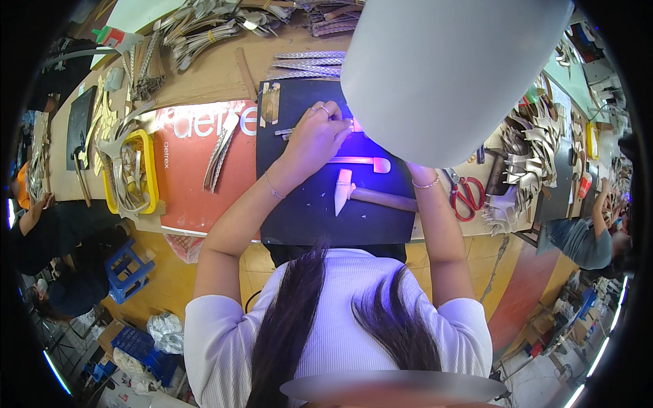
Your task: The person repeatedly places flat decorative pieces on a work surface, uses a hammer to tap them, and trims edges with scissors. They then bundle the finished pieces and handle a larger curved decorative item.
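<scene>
Left hand (318,133) curled on strap (299,131)

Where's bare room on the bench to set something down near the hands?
Free: near part of the black rectangular work mat, below the wooden-handled hammer; also the red printed sheet left of the left hand. Crowded: red-handled scissors and the silvery strap pieces on the right.

Long cluttered wooden workbench (211,78), blue stools (129,268) on tiled floor (173,285) below-left of the grip, pretty bright lighting
</scene>
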Demonstrator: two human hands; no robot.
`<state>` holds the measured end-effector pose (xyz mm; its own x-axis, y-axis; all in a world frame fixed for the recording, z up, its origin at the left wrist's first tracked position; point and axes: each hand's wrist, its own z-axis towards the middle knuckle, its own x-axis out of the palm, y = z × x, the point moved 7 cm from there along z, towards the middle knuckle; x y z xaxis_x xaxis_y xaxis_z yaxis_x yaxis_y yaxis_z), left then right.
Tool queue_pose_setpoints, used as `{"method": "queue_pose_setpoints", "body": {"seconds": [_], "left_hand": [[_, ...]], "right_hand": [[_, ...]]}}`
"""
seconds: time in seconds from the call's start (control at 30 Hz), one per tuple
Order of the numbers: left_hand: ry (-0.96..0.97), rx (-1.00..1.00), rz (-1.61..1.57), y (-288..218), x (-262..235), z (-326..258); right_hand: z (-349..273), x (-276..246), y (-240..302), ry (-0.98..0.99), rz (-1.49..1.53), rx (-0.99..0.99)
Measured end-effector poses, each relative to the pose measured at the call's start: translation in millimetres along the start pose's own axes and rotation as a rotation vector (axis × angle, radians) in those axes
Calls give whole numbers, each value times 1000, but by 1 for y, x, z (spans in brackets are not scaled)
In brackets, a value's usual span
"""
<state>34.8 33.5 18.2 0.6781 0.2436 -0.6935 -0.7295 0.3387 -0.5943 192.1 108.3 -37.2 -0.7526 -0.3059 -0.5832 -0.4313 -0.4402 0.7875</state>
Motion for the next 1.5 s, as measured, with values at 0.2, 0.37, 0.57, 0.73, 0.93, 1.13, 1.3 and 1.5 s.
{"method": "queue_pose_setpoints", "body": {"seconds": [0.2, 0.37, 0.57, 0.73, 0.93, 1.13, 1.3, 1.5], "left_hand": [[11, 30, 103, -4, 4, -3], [24, 97, 259, -10, 11, -8], [15, 124, 279, -11, 13, -10], [19, 107, 269, -7, 15, -11], [67, 92, 285, 0, 20, -12], [43, 171, 320, -4, 19, -12], [25, 154, 270, -2, 17, -12], [21, 142, 227, 0, 14, -11]], "right_hand": [[-1, 1, 5, -24, -28, -27], [-8, 3, 9, -48, -61, -53], [-11, 8, 21, -41, -188, -121], [-19, 12, 49, -16, -461, -259], [-19, 11, 82, 12, -506, -205], [-64, -7, 94, 318, -317, -34], [-101, 10, 109, 276, -446, -224], [-85, -37, 113, 101, -402, -72]]}}
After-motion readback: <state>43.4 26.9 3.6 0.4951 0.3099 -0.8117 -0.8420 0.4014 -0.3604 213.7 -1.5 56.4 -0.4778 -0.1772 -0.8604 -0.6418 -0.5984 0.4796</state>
